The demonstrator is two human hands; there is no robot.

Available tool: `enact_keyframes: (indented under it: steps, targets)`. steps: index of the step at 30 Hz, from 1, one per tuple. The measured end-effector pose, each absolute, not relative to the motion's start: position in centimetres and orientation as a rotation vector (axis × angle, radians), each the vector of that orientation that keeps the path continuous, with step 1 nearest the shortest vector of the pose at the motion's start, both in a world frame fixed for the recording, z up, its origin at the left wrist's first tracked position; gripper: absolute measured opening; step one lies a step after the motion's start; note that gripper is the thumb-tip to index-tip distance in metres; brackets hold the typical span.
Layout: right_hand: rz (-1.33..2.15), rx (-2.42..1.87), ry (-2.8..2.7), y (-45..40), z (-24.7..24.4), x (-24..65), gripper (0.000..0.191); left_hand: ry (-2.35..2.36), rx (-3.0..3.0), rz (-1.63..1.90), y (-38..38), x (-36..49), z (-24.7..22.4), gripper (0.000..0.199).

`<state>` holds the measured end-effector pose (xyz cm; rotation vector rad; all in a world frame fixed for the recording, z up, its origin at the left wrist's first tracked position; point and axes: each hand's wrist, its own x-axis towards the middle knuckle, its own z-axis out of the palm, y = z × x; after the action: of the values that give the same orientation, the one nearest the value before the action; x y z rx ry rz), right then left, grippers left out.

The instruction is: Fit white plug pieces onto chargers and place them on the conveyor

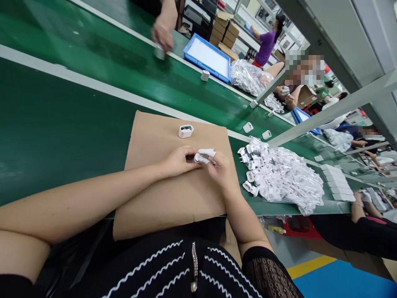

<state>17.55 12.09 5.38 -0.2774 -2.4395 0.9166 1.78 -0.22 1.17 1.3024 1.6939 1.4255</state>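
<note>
— Left hand (176, 162) and right hand (219, 169): state?
— Together, fingers curled in from both sides on a small white plug adapter (200, 158). Adapter partly hidden by the fingers, held just above a brown cardboard sheet (173, 205).
— Location of the cardboard sheet?
— Flat on a green worktop (77, 124), directly under both hands and forearms.
— Other items on the sheet?
— One white adapter casing (186, 131), dark interior showing, ahead of the hands and apart from them.
— Items right of the sheet?
— Heap of white adapters in clear plastic (279, 174), near the right hand. Two loose white adapters (247, 127) ahead of the heap. Row of white boxes (338, 182) beyond it.
— Far side of the worktop?
— Blue tray (201, 58) on a green belt, a co-worker's hand (163, 35) left of it, and stacked cardboard cartons (225, 29) behind.
</note>
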Motion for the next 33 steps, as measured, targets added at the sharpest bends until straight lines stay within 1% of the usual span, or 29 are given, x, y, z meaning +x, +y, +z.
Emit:
enact_keyframes:
  steps: [3,10,15,21,27,30,33]
  targets:
    - [0.873,-0.270,-2.501,12.2,5.4,17.6,0.050,1.669,1.301,1.434,-0.2,1.7,1.0,0.037]
    - [0.804,-0.308,-2.588,12.6,5.5,17.1,0.043,1.679,1.320,1.430,-0.1,1.6,1.2,0.037]
    - [0.714,-0.260,-2.683,13.0,6.3,16.8,0.048,1.692,1.314,1.417,-0.1,1.4,1.2,0.037]
    - [0.603,-0.162,-2.789,13.6,7.2,16.4,0.042,1.656,1.296,1.408,0.0,1.3,1.1,0.035]
    - [0.462,-0.099,-2.896,13.7,7.9,15.9,0.045,1.610,1.272,1.440,-0.1,1.4,1.4,0.031]
    - [0.469,-0.121,-2.904,13.5,8.5,15.8,0.044,1.631,1.258,1.462,0.0,1.5,1.4,0.030]
    - [0.548,-0.194,-2.870,13.2,8.6,15.7,0.042,1.649,1.264,1.468,0.0,1.4,1.5,0.028]
